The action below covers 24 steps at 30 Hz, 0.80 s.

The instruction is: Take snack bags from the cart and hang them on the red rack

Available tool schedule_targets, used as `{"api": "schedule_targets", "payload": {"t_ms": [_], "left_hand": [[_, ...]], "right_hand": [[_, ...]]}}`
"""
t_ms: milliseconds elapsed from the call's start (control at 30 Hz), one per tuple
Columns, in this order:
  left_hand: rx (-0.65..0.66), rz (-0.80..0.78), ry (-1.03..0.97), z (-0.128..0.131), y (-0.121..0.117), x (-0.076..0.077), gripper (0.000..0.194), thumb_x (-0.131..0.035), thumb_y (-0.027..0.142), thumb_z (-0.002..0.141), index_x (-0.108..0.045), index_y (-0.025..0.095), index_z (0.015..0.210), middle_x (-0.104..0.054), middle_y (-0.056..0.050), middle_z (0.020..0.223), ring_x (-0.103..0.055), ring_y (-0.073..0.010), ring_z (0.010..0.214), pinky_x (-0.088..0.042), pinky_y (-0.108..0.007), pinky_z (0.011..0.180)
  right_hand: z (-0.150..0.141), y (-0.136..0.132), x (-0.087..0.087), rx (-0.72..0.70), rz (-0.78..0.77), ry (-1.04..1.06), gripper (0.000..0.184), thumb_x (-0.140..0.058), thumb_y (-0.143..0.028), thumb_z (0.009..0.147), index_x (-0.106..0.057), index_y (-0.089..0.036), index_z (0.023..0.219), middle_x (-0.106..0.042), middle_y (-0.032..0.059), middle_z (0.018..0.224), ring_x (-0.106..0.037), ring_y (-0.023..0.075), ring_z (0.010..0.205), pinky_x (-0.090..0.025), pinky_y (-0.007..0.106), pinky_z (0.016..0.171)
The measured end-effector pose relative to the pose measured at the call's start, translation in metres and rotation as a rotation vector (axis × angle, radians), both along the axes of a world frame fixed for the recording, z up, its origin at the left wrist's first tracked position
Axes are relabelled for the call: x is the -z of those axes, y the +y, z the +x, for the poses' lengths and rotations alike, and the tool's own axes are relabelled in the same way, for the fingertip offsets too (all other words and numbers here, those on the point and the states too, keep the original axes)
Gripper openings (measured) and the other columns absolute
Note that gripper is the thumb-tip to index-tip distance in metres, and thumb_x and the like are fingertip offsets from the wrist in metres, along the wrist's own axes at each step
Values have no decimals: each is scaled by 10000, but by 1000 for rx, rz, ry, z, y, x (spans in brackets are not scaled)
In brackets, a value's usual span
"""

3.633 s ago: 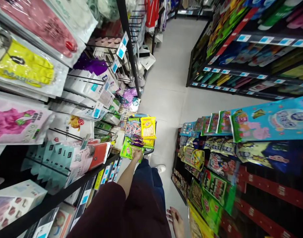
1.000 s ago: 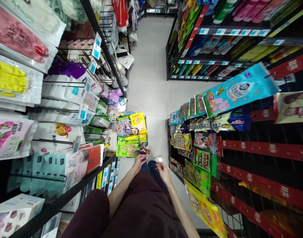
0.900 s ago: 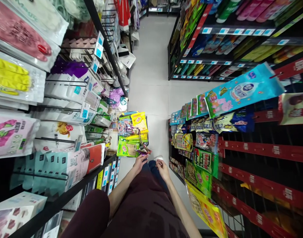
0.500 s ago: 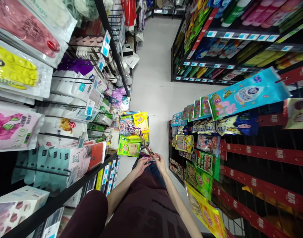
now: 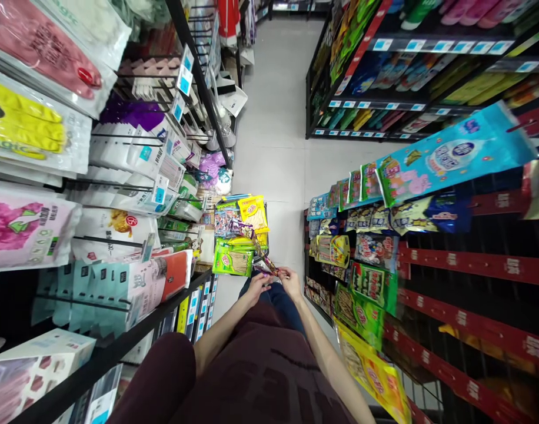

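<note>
Item: a dark, multicoloured strip of small packets (image 5: 264, 261), its lower end pinched in my left hand (image 5: 257, 285) and my right hand (image 5: 291, 283), fingers of both nearly closed, its upper end lying over the packs in a black basket (image 5: 270, 227). Also in the basket: one green snack pack (image 5: 233, 259), nearest me, and one yellow snack pack (image 5: 253, 212), at the far right, both flat.

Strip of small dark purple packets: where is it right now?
Head view, just below centre: the strip slants toward the person from beside the yellow packet, near end in the right hand, left hand close beside.
</note>
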<state>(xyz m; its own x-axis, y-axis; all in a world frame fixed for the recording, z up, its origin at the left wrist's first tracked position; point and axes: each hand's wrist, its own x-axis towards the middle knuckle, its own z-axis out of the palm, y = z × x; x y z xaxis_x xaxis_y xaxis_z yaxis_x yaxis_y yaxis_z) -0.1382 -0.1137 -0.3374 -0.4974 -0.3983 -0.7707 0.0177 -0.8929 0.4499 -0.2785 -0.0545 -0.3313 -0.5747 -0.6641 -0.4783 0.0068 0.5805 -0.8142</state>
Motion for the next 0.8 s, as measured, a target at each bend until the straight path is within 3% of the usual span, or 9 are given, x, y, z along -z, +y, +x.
{"api": "schedule_targets", "payload": {"t_ms": [200, 433, 600, 800], "left_hand": [[70, -74, 8, 4, -8, -10, 229, -767, 311, 687, -690, 136, 812, -712, -124, 900, -659, -213, 882, -500, -286, 754], [157, -144, 35, 2, -25, -31, 227, -732, 315, 710, -718, 161, 875, -704, -117, 987, -650, -199, 868, -504, -264, 713], [220, -228, 74, -5, -29, -56, 263, -733, 361, 706, -722, 164, 880, -701, -125, 989, -647, -226, 924, -515, -263, 715], [313, -386, 102, -17, -30, -85, 409, -689, 464, 739, -698, 143, 992, -697, -116, 1018, -651, -230, 944, -520, -280, 748]], "right_hand": [[9, -1, -27, -64, -51, 100, 272, -531, -335, 789, -701, -178, 933, -732, 69, 849, -682, 225, 784, -531, 355, 766], [13, -6, -75, -129, -152, 262, 254, -507, -241, 830, -709, -208, 981, -718, 46, 961, -665, 198, 876, -503, 317, 833], [12, -4, -111, -75, -195, 343, 251, -486, -236, 864, -708, -219, 979, -711, 42, 957, -653, 188, 893, -490, 308, 853], [9, 0, -142, 39, -233, 391, 256, -475, -238, 875, -706, -197, 979, -714, 60, 938, -666, 182, 815, -525, 293, 760]]}}
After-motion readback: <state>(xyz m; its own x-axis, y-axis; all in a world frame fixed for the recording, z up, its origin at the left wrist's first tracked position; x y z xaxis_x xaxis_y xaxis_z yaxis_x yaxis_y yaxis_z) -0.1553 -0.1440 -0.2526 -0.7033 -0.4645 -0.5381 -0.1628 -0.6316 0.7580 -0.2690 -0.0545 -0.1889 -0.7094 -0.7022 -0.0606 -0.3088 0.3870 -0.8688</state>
